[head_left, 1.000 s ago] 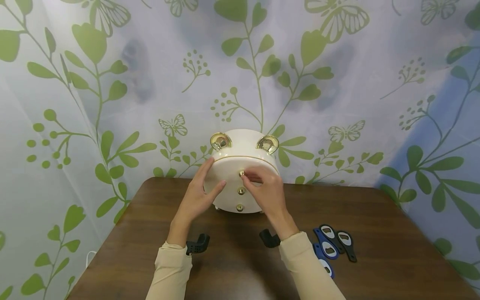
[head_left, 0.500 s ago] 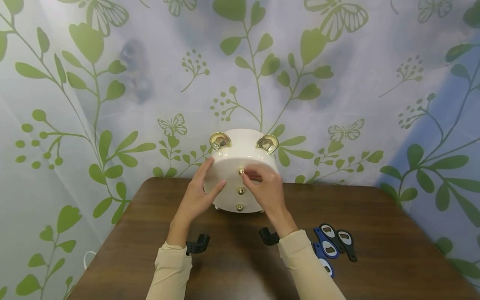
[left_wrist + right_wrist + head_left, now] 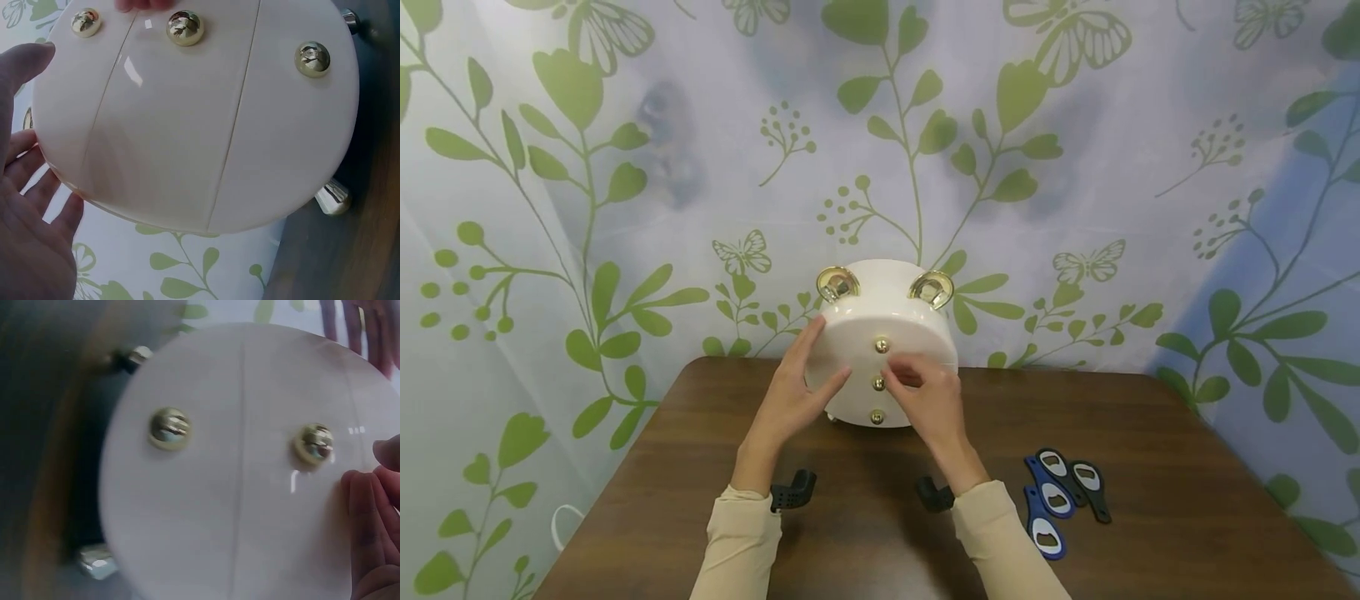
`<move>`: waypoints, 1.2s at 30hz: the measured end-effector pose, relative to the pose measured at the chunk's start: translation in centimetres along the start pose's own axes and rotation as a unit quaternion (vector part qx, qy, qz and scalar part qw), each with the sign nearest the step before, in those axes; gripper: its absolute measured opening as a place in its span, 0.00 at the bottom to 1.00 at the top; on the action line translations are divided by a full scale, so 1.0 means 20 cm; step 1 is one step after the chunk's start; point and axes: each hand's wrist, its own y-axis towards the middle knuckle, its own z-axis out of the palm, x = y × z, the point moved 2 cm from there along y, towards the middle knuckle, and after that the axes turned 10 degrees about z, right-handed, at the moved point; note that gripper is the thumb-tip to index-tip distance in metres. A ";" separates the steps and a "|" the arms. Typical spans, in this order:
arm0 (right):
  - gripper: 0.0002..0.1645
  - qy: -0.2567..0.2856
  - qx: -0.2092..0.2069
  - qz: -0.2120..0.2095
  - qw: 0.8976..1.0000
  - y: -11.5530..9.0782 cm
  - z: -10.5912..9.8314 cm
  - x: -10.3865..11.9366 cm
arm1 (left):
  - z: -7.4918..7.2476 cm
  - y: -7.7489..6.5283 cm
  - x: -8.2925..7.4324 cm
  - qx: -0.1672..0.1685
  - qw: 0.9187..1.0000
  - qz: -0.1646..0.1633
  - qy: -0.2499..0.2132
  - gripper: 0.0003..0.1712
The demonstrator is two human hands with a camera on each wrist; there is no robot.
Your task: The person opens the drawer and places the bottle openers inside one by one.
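Note:
A glossy white round box (image 3: 842, 358) stands upright on its small feet, with seams across its front like drawer lines. Three gold knobs run down the front: a top knob (image 3: 882, 345), a middle knob (image 3: 185, 27) and a bottom knob (image 3: 312, 59). My left hand (image 3: 788, 392) rests its fingers along the box's left edge, its thumb spread over the front. My right hand (image 3: 931, 398) is close by the middle knob, thumb and fingers loosely bent with nothing between them. In the right wrist view its fingertips (image 3: 359, 481) are apart from that knob.
Gold rings (image 3: 838, 284) stick out like ears from the box's top. Several blue and black bottle openers (image 3: 1047, 533) lie on the brown wooden table (image 3: 700, 433) at right. Close behind the table hangs a leaf-patterned cloth (image 3: 700, 167).
My right hand has let go of the top knob and moved down beside the middle one. The left hand stays on the box's left edge.

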 end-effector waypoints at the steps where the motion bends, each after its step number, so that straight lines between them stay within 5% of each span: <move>1: 0.07 0.000 0.001 0.004 1.000 -0.01 0.01 -0.01 | 0.00 0.00 0.00 -0.001 1.000 0.004 0.001 0.49; 8: 0.09 0.018 0.000 0.021 1.000 -0.06 0.06 -0.05 | 0.01 0.00 0.01 -0.012 0.999 0.035 0.002 0.50; 16: 0.09 -0.036 -0.031 -0.039 0.998 -0.09 0.09 -0.06 | 0.02 -0.01 0.03 -0.011 0.999 0.043 -0.005 0.51; 36: 0.10 -0.082 -0.044 -0.063 0.994 -0.13 0.14 -0.08 | 0.03 -0.02 0.05 -0.007 0.999 0.044 -0.016 0.56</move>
